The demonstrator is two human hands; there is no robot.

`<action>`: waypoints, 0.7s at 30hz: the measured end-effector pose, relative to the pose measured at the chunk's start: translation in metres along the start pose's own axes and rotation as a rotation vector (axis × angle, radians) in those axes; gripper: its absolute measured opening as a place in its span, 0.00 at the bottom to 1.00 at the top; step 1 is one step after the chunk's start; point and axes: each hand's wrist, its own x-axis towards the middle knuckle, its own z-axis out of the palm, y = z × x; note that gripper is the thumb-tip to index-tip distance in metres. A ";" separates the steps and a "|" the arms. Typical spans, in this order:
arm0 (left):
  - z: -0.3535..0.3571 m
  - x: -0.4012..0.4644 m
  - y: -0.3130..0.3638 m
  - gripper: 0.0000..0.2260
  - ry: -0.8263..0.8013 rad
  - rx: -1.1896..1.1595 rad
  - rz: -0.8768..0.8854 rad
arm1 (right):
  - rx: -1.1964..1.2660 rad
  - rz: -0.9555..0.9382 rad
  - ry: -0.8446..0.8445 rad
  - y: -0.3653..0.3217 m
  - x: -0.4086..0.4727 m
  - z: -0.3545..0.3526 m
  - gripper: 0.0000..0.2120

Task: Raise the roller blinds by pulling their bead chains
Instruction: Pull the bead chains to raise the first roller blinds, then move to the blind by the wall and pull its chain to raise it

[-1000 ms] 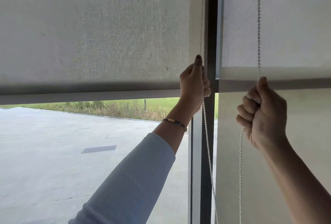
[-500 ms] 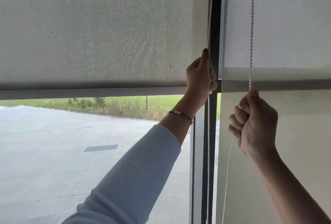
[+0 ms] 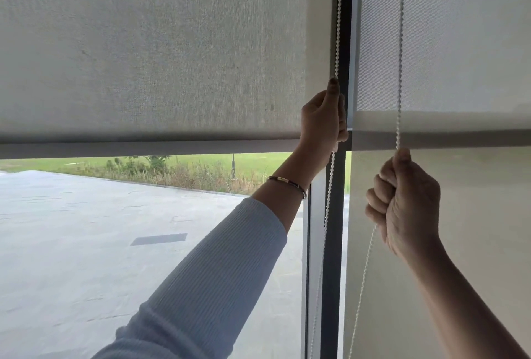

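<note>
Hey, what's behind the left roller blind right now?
Below the left roller blind's bottom bar, the window shows grey paving, then grass and shrubs. Higher up, the fabric covers the glass, so nothing behind it can be made out.

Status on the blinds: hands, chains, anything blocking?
Left hand fisted on left bead chain. Right hand fisted on right bead chain. Left roller blind partly up, bottom bar at mid-window. Nothing blocking.
</note>
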 end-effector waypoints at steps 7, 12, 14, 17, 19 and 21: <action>-0.028 -0.009 0.002 0.20 -0.035 0.617 0.078 | -0.471 -0.124 -0.105 0.017 0.010 -0.010 0.20; -0.103 -0.039 0.010 0.24 0.110 0.975 0.239 | -0.782 -0.504 0.174 0.030 -0.006 0.024 0.29; -0.142 -0.053 0.019 0.27 0.187 1.117 0.259 | -0.712 -0.612 0.093 0.039 -0.008 0.058 0.27; -0.211 -0.077 0.045 0.30 0.336 1.366 0.359 | -0.641 -0.626 -0.131 0.075 -0.008 0.120 0.27; -0.261 -0.098 0.073 0.31 0.421 1.555 0.412 | -0.600 -0.596 -0.244 0.104 -0.008 0.168 0.27; -0.308 -0.123 0.106 0.31 0.481 1.733 0.429 | -0.572 -0.595 -0.316 0.131 -0.012 0.220 0.26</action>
